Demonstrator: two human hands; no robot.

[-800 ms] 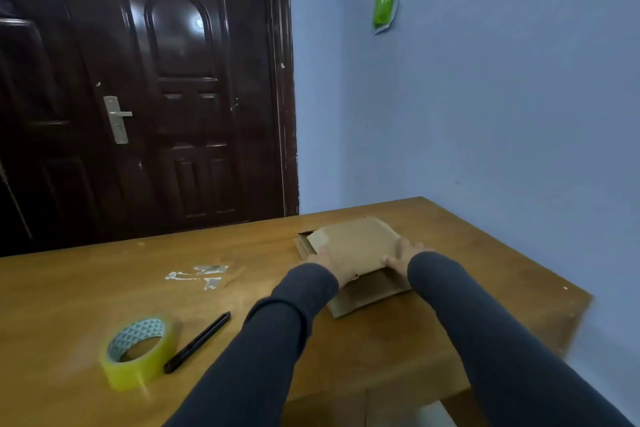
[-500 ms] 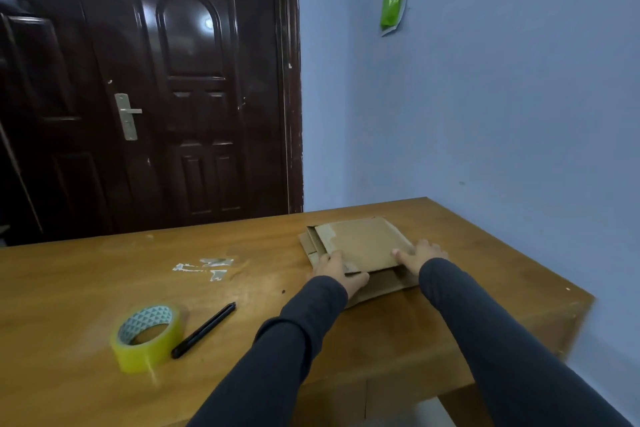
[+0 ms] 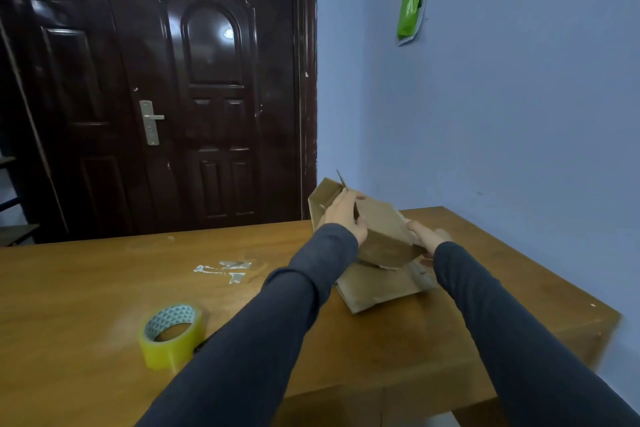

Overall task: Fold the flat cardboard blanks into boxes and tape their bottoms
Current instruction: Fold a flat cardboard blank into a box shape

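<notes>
Upper left of frame: dark brown panelled door (image 3: 207, 97), closed, with a silver lever handle (image 3: 151, 121) at its left edge.

Lower left: 1 roll of yellowish clear packing tape (image 3: 171, 336) rests on the brown wooden table (image 3: 86, 288), its open core facing up. Just beside its right side, a dark grey sleeve (image 3: 277, 322) crosses the table edge.

Centre: a few pale scraps of tape (image 3: 225, 269) are stuck flat to the tabletop, well apart from the roll.

Right of centre: left hand (image 3: 346, 215) grasps the upper left edge of 1 brown cardboard blank (image 3: 381, 218), fingers curled over a flap. The blank is held off the table, tilted, partly opened, with its far end higher than its near end.

Directly beneath it: a stack of flat brown cardboard blanks (image 3: 377, 291) lies on the table, near the right edge.

Right hand (image 3: 429, 239) grasps the lower right edge of the raised blank, thumb on top; the other fingers are hidden beneath the cardboard.

Upper right: 1 green plastic packet (image 3: 411, 5) hangs on the pale blue wall (image 3: 519, 114).
</notes>
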